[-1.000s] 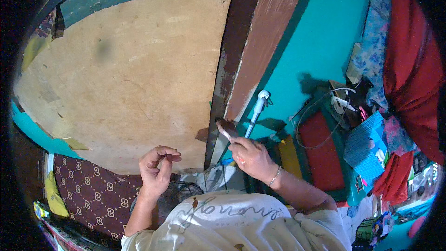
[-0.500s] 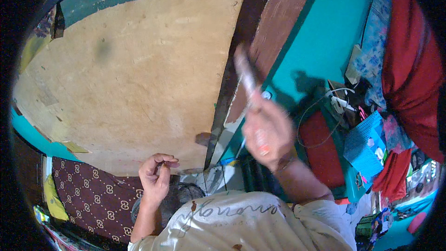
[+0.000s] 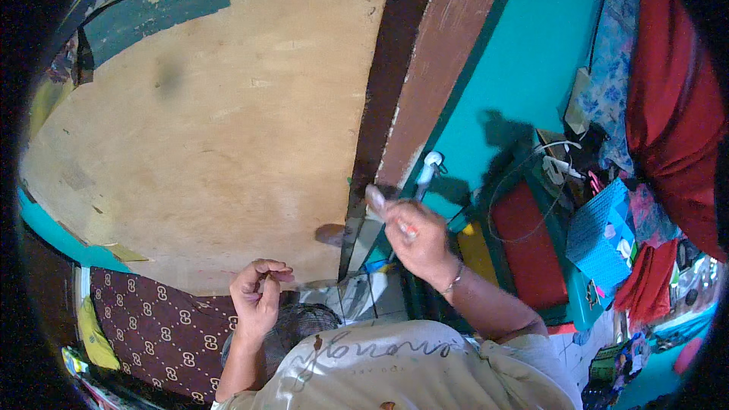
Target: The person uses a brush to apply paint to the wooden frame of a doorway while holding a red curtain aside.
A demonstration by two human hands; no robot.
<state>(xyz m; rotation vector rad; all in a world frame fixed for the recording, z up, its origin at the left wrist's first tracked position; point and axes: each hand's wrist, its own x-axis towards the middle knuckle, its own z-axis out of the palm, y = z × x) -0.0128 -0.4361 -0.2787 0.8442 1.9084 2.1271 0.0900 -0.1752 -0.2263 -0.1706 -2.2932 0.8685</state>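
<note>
My right hand [image 3: 422, 241] is closed round a narrow tool [image 3: 375, 199] with a pale greyish end, held beside the brown door frame [image 3: 448, 53]. An orange-red bit of it shows between the fingers; its kind is blurred. Lower and to the left, my left hand [image 3: 258, 292] is up in front of the pale wooden panel [image 3: 220, 144], thumb and fingers drawn together in a pinch. Whatever lies between them, if anything, is too small to make out. Neither hand visibly touches the panel.
A white-topped rod [image 3: 433, 159] leans by the turquoise wall [image 3: 539, 45]. To the right are a green-and-red box-like piece [image 3: 528, 243], a blue woven basket [image 3: 600, 231] and a red cloth [image 3: 676, 106]. Brown patterned fabric [image 3: 152, 326] hangs at lower left.
My right hand has come down and slightly left with the tool, whose pale end now sits much lower by the frame. My left hand has hardly moved.
</note>
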